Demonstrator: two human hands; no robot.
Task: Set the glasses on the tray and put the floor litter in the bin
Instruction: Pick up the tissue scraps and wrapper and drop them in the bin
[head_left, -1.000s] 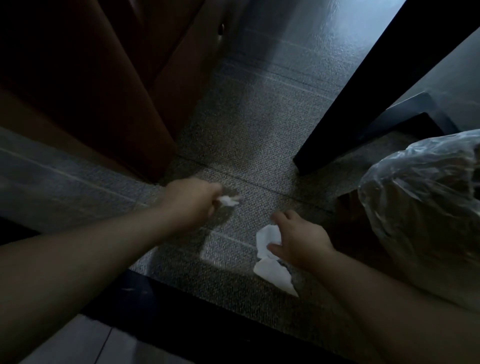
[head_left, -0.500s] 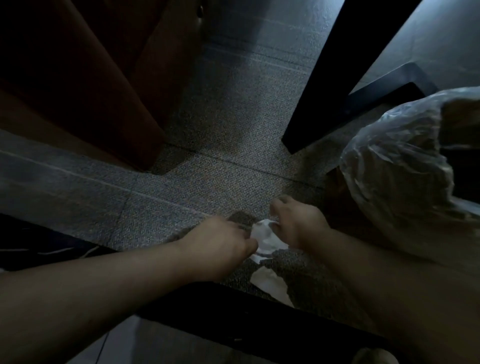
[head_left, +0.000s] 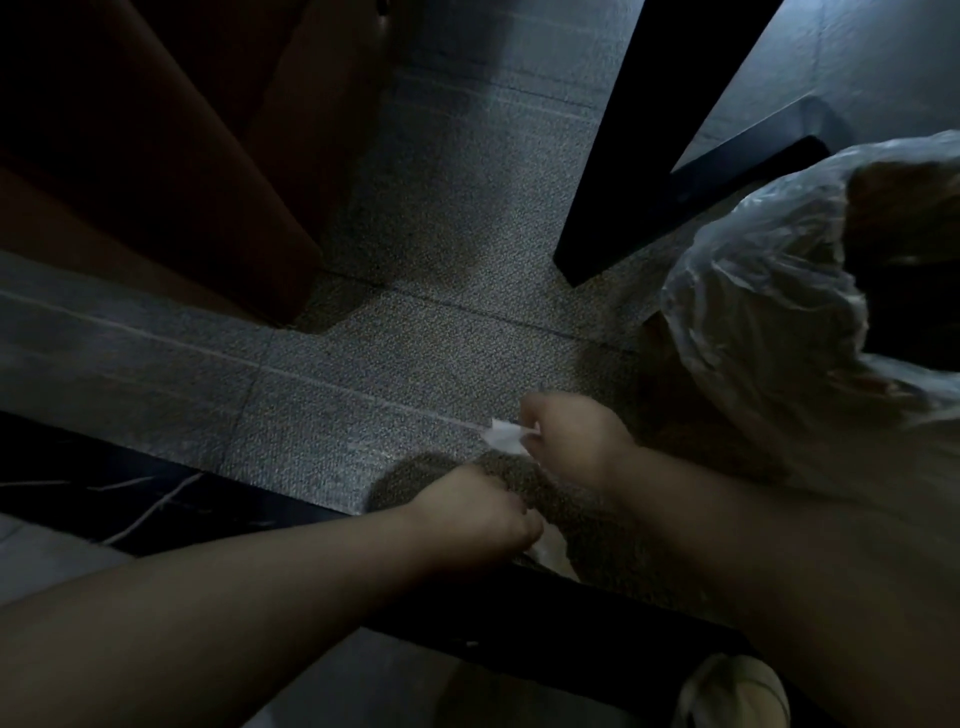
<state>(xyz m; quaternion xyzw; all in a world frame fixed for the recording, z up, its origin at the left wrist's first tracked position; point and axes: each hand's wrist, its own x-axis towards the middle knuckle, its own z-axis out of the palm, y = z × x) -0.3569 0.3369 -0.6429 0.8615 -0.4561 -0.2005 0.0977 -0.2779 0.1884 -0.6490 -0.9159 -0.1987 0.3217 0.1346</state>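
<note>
Head view: hands (head_left: 566, 441) parted again (each gripping tissue (head_left: 503, 435)).

Open grey carpet (head_left: 415, 322) lies ahead of the fingers of both hands, the widest free lane running forward between a brown wooden cabinet (head_left: 171, 171) well to the left of the fingers and a dark table leg (head_left: 639, 156) ahead and to the right. Just right of the right hand (head_left: 569, 436), a bin lined with a crinkled plastic bag (head_left: 769, 322) blocks that side. A black threshold strip (head_left: 519, 639) crosses behind the left hand (head_left: 478, 512).
</note>
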